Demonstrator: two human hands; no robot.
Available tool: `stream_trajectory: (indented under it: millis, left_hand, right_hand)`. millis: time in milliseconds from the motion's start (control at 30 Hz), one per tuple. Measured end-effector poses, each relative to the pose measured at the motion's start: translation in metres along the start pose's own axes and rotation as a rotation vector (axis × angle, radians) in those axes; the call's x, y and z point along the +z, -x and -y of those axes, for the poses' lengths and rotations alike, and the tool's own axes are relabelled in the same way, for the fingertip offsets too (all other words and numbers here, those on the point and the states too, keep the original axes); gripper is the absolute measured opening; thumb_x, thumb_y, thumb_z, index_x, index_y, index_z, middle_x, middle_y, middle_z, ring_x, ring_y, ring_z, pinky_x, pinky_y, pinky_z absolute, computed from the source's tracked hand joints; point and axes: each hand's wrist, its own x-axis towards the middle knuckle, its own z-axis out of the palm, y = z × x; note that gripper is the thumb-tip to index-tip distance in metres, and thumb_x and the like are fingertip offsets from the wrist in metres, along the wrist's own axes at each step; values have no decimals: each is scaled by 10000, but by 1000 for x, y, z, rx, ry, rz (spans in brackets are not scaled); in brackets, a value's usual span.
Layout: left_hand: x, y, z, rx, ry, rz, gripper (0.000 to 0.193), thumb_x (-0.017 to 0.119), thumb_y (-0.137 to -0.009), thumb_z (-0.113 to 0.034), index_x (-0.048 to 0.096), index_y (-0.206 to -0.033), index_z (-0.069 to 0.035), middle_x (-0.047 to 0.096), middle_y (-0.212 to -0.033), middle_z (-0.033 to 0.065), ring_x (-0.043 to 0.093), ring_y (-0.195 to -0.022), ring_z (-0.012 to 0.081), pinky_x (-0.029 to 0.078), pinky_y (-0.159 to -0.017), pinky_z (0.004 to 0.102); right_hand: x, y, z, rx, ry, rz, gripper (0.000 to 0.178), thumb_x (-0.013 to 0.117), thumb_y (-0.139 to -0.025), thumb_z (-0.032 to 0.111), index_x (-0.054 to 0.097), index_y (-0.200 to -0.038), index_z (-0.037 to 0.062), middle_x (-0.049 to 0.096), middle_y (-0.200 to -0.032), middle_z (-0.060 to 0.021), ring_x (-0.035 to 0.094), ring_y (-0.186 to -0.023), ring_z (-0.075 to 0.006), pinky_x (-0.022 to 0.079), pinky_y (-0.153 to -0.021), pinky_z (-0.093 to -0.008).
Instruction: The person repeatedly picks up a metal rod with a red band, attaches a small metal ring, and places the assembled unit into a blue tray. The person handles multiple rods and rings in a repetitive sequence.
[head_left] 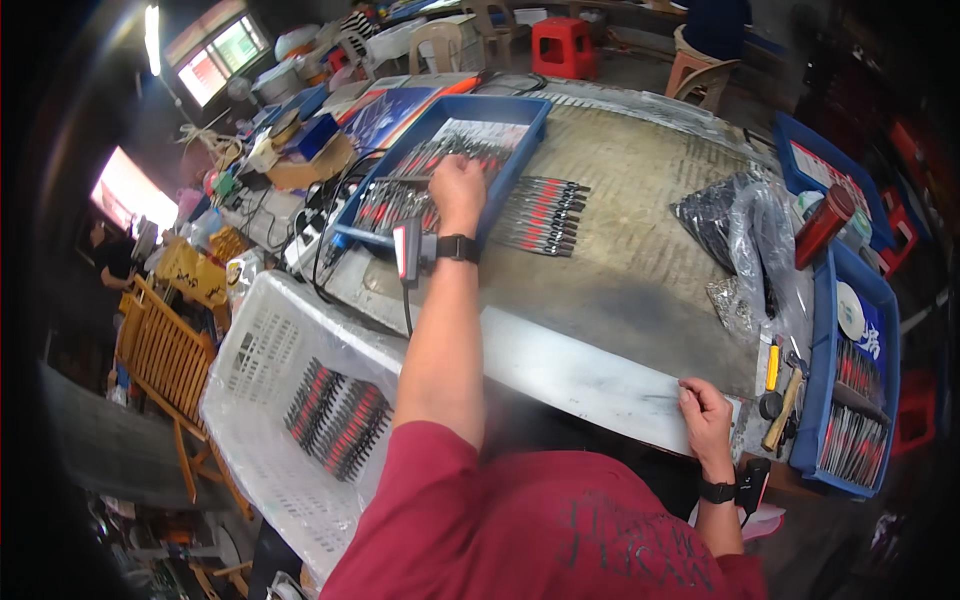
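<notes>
My left hand (458, 190) reaches over a blue tray (540, 112) at the far left of the table. Its fingers are closed, and what they hold, if anything, is hidden. Rows of slender black-and-silver pieces with red middles (395, 208) lie in that tray. A row of similar pieces (543, 215) lies on the table just right of it. My right hand (708, 420) is at the right end of a white strip-shaped board (575, 375) along the near table edge. Its thumb and fingers are drawn together; I cannot make out anything between them.
At my left stands a white plastic-lined crate (250, 400) holding more red-and-black pieces (340, 420). On the right are clear plastic bags (760, 240), a dark red cylinder (825, 226), a yellow-handled tool (773, 367), a wooden-handled hammer (782, 410) and another blue tray (885, 300).
</notes>
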Motion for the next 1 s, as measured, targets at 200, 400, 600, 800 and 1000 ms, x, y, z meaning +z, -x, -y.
stream_trajectory:
  millis: [200, 400, 600, 800, 1000]
  left_hand:
    - [9, 54, -78, -98, 736, 656, 134, 602, -886, -121, 618, -868, 11, 597, -665, 23, 513, -489, 64, 406, -432, 197]
    - [18, 150, -120, -241, 917, 1018, 180, 625, -905, -200, 605, -844, -31, 593, -664, 12, 520, -498, 61, 440, -450, 193]
    - [22, 229, -127, -425, 1064, 1155, 165, 652, -887, -177, 599, -885, -21, 621, -741, 57, 549, -519, 90, 465, -469, 209]
    - [25, 244, -117, -303, 915, 1232, 199, 631, -903, -196, 607, -903, 2, 624, -736, 60, 536, -513, 88, 444, -451, 209]
    - [13, 242, -115, 659, 369, 607, 160, 652, -824, -58, 645, -983, -40, 632, -844, 97, 595, -682, 221, 482, -603, 320]
  right_hand:
    - [-5, -6, 15, 67, -115, 10, 162, 609, -864, 106, 632, -927, -41, 629, -748, -120, 583, -674, -161, 455, -627, -282]
    - [-18, -16, 46, 20, -276, -58, 163, 583, -915, 127, 637, -942, -25, 602, -729, 3, 531, -680, -49, 423, -602, -206]
    - [-17, -11, 66, 94, -312, -19, 201, 620, -884, 166, 636, -923, -30, 612, -702, -26, 514, -649, -66, 433, -578, -250]
    - [-18, -11, 66, 116, -329, -40, 211, 615, -887, 179, 612, -804, -14, 523, -613, -4, 446, -595, -56, 378, -516, -268]
    - [-47, -12, 66, 64, 46, -63, 277, 575, -835, 273, 607, -771, 5, 591, -655, -186, 595, -609, -339, 430, -565, -421]
